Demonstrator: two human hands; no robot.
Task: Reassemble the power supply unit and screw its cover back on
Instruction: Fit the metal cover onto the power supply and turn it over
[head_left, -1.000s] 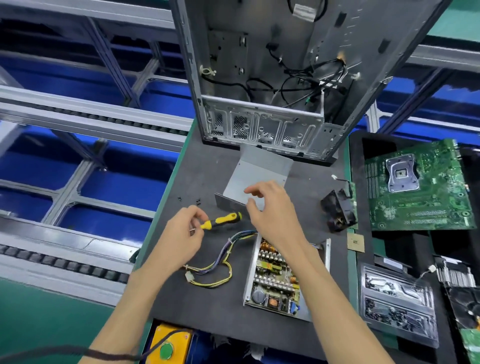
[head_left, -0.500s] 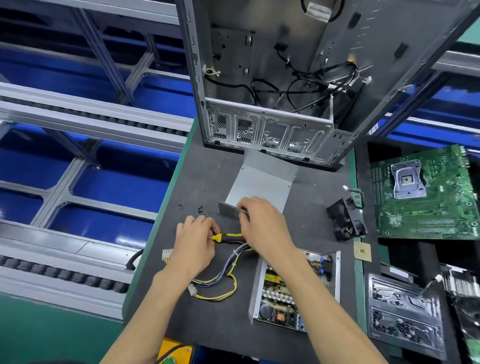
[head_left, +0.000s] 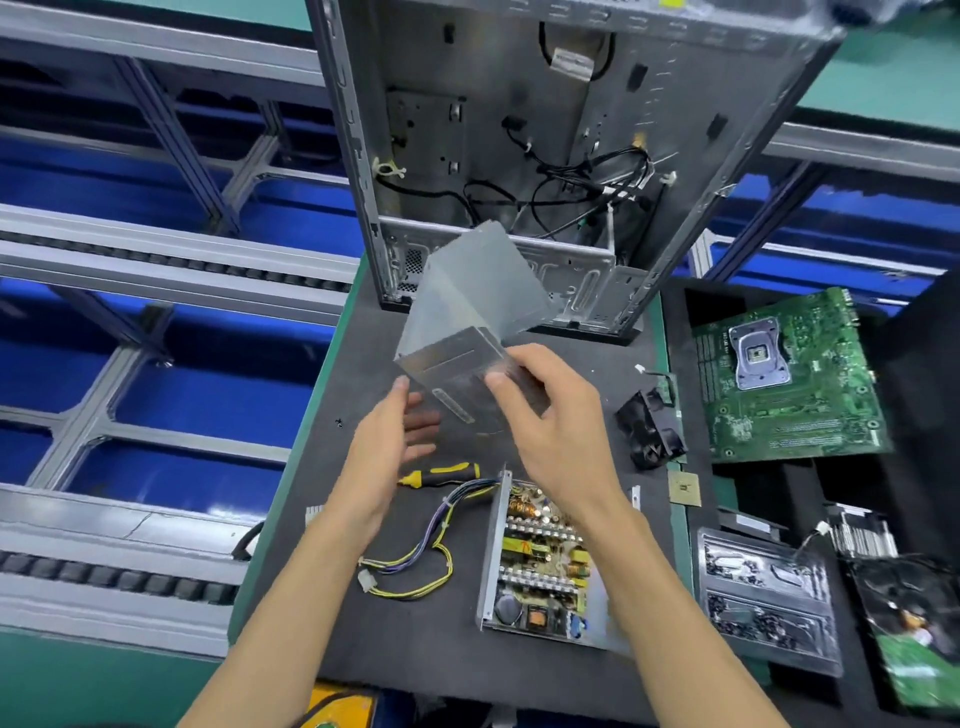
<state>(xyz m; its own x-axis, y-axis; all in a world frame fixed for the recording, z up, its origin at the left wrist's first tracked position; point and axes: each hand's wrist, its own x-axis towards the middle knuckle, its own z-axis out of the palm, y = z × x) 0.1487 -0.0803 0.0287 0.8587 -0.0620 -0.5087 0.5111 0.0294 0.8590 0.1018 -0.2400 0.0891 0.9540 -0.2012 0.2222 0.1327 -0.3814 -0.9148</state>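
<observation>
The grey metal power supply cover (head_left: 470, 317) is lifted off the mat and tilted. My right hand (head_left: 550, 415) grips its near edge, thumb on top. My left hand (head_left: 392, 441) is open beside it, fingertips touching the cover's lower left corner. The open power supply base (head_left: 540, 561) with its circuit board lies on the mat near me, partly hidden by my right forearm. Its coloured cable bundle (head_left: 415, 556) trails left. A yellow and black screwdriver (head_left: 441, 475) lies on the mat between my hands.
An empty computer case (head_left: 545, 156) stands at the back of the dark mat (head_left: 363, 623). A black fan (head_left: 649, 431), a CPU chip (head_left: 684, 488), a green motherboard (head_left: 789, 379) and plastic trays (head_left: 763, 597) lie right. A small screw (head_left: 338, 422) sits at left.
My left hand let go of the screwdriver, which now lies on the mat. My right hand raised the cover off the mat and my left hand moved up to it.
</observation>
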